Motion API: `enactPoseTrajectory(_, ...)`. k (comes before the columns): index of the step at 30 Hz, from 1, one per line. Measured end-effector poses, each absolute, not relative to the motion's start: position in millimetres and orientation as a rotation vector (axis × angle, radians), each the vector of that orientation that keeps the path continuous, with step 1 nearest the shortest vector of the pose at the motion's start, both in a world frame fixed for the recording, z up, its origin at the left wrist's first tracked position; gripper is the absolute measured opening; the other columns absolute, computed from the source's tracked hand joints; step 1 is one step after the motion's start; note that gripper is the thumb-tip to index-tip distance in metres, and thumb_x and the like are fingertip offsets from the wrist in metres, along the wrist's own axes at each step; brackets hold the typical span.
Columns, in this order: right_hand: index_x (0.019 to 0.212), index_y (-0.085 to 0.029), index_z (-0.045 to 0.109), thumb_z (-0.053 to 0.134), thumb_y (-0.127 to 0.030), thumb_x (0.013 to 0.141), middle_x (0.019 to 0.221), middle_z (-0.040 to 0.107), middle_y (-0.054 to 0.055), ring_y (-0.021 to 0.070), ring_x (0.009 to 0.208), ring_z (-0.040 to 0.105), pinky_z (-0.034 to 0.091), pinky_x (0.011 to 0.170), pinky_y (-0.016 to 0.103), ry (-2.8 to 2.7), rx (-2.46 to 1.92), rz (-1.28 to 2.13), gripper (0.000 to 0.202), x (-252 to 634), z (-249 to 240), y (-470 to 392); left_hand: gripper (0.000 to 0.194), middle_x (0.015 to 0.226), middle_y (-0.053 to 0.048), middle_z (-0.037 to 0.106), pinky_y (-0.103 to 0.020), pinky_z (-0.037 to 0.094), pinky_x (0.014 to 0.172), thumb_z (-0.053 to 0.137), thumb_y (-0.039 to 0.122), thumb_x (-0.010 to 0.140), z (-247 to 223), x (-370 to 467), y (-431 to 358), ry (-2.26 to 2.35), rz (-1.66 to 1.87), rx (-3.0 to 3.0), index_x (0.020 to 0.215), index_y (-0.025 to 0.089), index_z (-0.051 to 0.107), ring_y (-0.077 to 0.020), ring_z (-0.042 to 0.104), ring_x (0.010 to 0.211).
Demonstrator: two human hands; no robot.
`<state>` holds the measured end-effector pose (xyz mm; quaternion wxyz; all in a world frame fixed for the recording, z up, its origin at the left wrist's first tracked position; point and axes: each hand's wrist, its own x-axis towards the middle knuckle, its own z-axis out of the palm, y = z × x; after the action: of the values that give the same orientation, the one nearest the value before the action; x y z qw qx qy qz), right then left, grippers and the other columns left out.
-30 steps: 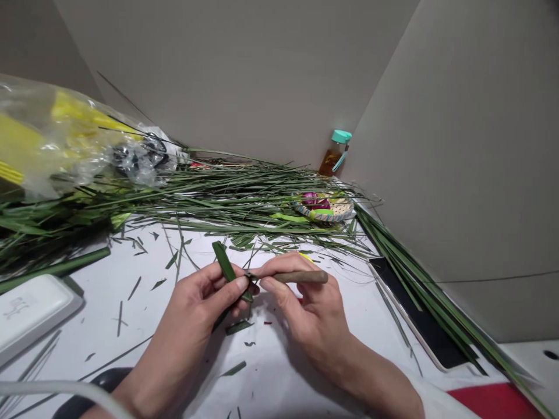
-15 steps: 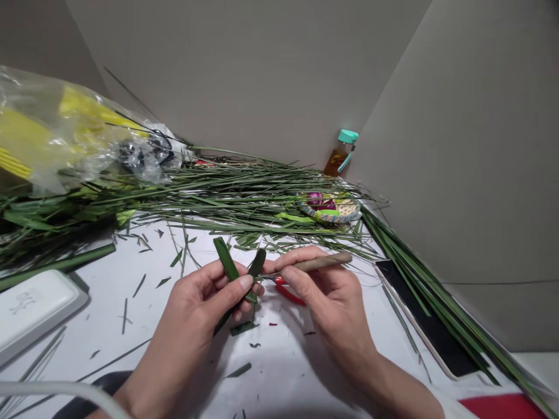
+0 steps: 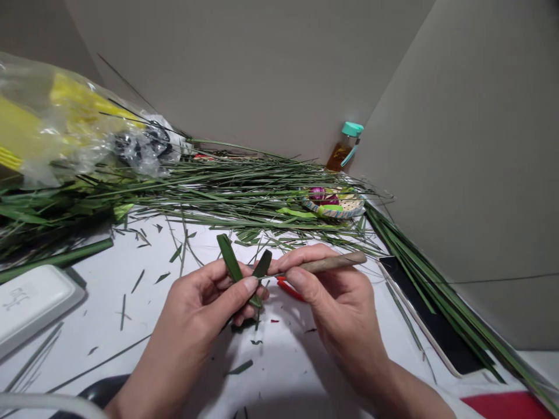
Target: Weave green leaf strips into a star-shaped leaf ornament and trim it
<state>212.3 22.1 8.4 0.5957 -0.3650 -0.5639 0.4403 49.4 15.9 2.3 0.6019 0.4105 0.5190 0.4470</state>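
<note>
My left hand (image 3: 213, 297) pinches folded green leaf strips (image 3: 230, 258) between thumb and fingers; two strip ends stick up in a V. My right hand (image 3: 334, 297) is closed round a thin tool with a brown, wood-like handle (image 3: 336, 263). Its slender metal shaft (image 3: 273, 275) reaches to the strips beside my left thumb; the tip is hidden there. Just under my right fingers shows a red handle (image 3: 290, 288), of a tool mostly covered by the hand. Small leaf scraps (image 3: 240, 368) lie on the white tabletop below.
Long green leaves (image 3: 227, 189) are heaped across the back, with a small woven basket (image 3: 349, 206) and a bottle (image 3: 345, 148) near them. More leaves lie over a phone (image 3: 430, 314) at right. At left are a white device (image 3: 37, 305) and a plastic bag (image 3: 87, 128).
The tool in my right hand has shifted slightly right with the hand. The strips stay pinched in my left hand. The whole view has moved a little.
</note>
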Motion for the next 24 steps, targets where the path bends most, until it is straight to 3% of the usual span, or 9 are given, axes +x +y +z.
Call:
enactPoseTrajectory(4,0.085,-0.024,0.079,0.070,-0.012,0.087,0.082,0.074,-0.005,0.0063,0.079,0.071,0.057,0.074,0.011,-1.316,-0.870,1.005,0.015,211.4,7.8,21.8,0.016,0.069,0.004,0.066,-0.029,0.045,0.065,0.076,0.042,0.081,1.4,48.5,14.2,1.223,1.023,0.969,0.079,0.026,0.075,-0.0169,0.059,0.069)
enactPoseTrajectory(15,0.084,-0.024,0.077,0.069,-0.014,0.088,0.081,0.072,-0.006,0.0052,0.077,0.068,0.054,0.070,0.009,-1.323,-0.925,0.955,0.014,212.0,4.9,20.4,0.017,0.066,0.005,0.065,-0.025,0.044,0.060,0.076,0.043,0.081,6.2,49.5,13.8,1.249,1.030,1.007,0.076,0.027,0.072,-0.0149,0.057,0.065)
enactPoseTrajectory(24,0.087,-0.024,0.076,0.068,-0.014,0.090,0.083,0.072,-0.004,0.0087,0.079,0.068,0.055,0.073,0.015,-1.362,-0.921,0.939,0.013,211.9,3.3,20.5,0.021,0.061,0.003,0.063,-0.026,0.043,0.057,0.077,0.040,0.077,7.0,51.1,15.0,1.277,1.061,1.014,0.067,0.023,0.069,-0.0158,0.056,0.061)
